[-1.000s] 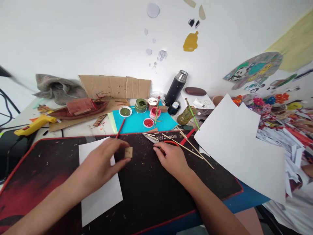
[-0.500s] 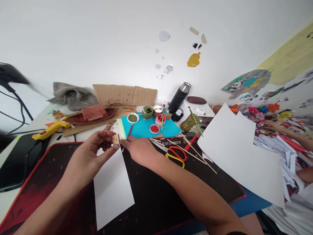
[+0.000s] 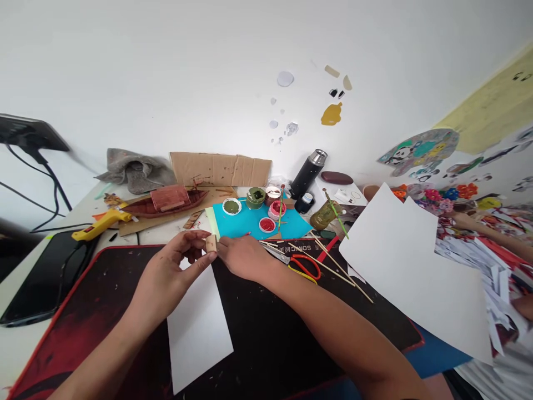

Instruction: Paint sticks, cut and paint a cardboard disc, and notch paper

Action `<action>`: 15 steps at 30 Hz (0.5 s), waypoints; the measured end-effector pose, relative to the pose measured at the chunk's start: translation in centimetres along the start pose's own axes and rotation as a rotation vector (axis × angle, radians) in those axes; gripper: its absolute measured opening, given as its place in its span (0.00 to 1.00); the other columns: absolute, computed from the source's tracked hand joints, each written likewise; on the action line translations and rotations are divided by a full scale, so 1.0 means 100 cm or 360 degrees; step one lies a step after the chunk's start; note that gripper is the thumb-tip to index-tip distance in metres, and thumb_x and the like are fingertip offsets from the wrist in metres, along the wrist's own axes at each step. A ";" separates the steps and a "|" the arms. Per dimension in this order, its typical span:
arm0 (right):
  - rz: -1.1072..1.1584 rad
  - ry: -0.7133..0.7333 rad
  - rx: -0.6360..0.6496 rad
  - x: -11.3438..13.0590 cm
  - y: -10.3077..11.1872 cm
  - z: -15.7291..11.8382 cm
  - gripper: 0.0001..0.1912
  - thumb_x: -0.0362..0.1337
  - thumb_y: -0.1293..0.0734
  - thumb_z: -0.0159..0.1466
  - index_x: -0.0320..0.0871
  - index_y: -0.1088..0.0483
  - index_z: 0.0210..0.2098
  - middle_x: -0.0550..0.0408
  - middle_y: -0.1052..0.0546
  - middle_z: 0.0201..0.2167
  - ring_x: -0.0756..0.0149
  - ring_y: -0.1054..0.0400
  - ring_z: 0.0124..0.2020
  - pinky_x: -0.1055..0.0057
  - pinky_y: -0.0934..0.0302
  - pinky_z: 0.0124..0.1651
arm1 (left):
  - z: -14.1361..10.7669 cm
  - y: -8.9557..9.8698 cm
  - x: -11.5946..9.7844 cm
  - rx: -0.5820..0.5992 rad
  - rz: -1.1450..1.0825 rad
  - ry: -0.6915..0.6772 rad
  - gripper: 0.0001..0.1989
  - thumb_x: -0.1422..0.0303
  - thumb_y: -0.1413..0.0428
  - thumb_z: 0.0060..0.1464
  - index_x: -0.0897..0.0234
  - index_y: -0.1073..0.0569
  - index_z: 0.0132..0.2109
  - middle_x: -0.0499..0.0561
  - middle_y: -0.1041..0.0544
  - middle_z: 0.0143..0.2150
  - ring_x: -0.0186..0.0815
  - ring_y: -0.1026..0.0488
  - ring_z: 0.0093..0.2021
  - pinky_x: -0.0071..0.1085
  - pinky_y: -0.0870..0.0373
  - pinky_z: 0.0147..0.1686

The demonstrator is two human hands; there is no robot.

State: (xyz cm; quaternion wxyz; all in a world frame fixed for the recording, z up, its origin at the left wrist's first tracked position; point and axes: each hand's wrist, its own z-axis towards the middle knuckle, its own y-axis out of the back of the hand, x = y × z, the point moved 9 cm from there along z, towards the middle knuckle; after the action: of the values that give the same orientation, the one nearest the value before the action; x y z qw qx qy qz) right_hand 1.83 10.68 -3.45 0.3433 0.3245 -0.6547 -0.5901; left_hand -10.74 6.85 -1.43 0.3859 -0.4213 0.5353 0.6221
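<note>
My left hand (image 3: 172, 266) pinches a small pale wooden block (image 3: 211, 243) between thumb and fingertips, above a white paper strip (image 3: 202, 333). My right hand (image 3: 245, 258) is closed right beside the block, its fingertips at or very near the block's right side. Just the end of a red pencil (image 3: 249, 234) shows over the knuckles of that hand; the rest is hidden. To the right of the right hand lie scissors (image 3: 306, 268) with red and yellow handles, and several thin sticks (image 3: 328, 264).
Open paint pots (image 3: 267, 224) stand on a blue sheet (image 3: 229, 226). Behind are a red model boat (image 3: 169, 201), a yellow glue gun (image 3: 97, 225), a black thermos (image 3: 308, 175) and a brush jar (image 3: 322, 216). White sheets (image 3: 408, 278) lie right, near another person's arm (image 3: 487, 236).
The red pencil stood upright by my right fingers and now shows only its end over the knuckles. The block has turned slightly in my left hand. The whole view has shifted a little.
</note>
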 end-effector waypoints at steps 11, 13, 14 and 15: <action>0.0903 -0.0493 -0.0830 -0.046 0.041 -0.041 0.05 0.38 0.31 0.72 0.46 0.26 0.47 0.60 0.20 0.27 0.65 0.28 0.26 0.69 0.43 0.31 | -0.007 0.041 -0.014 -0.0574 -0.0325 0.0041 0.25 0.51 0.28 0.52 0.58 0.24 0.51 0.49 0.19 0.43 0.43 0.20 0.45 0.41 0.23 0.50; 0.1286 -0.0567 -0.1040 -0.060 0.044 -0.056 0.05 0.39 0.31 0.70 0.47 0.30 0.43 0.64 0.27 0.23 0.68 0.35 0.22 0.70 0.43 0.29 | -0.006 0.043 -0.015 -0.0607 -0.0291 0.0020 0.25 0.51 0.28 0.51 0.58 0.24 0.50 0.49 0.19 0.43 0.43 0.20 0.45 0.40 0.23 0.49; 0.1448 -0.0590 -0.1116 -0.065 0.045 -0.064 0.05 0.41 0.32 0.70 0.48 0.32 0.41 0.65 0.30 0.23 0.68 0.37 0.21 0.71 0.44 0.28 | -0.005 0.039 -0.015 -0.0542 -0.0221 0.0013 0.24 0.51 0.29 0.52 0.58 0.24 0.50 0.49 0.19 0.43 0.43 0.21 0.44 0.40 0.24 0.48; 0.1576 -0.0616 -0.1157 -0.068 0.045 -0.071 0.06 0.42 0.33 0.70 0.48 0.34 0.40 0.66 0.32 0.23 0.69 0.38 0.21 0.72 0.44 0.27 | -0.003 0.032 -0.016 -0.0440 -0.0125 -0.0005 0.23 0.50 0.30 0.54 0.57 0.23 0.50 0.49 0.18 0.43 0.42 0.21 0.42 0.39 0.24 0.47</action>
State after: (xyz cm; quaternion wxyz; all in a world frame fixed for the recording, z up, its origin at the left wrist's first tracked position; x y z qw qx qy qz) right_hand 11.44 12.84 1.01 0.5388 -0.2655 -0.5353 -0.5938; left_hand -13.11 6.10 1.09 0.3491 -0.4901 0.4269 0.6751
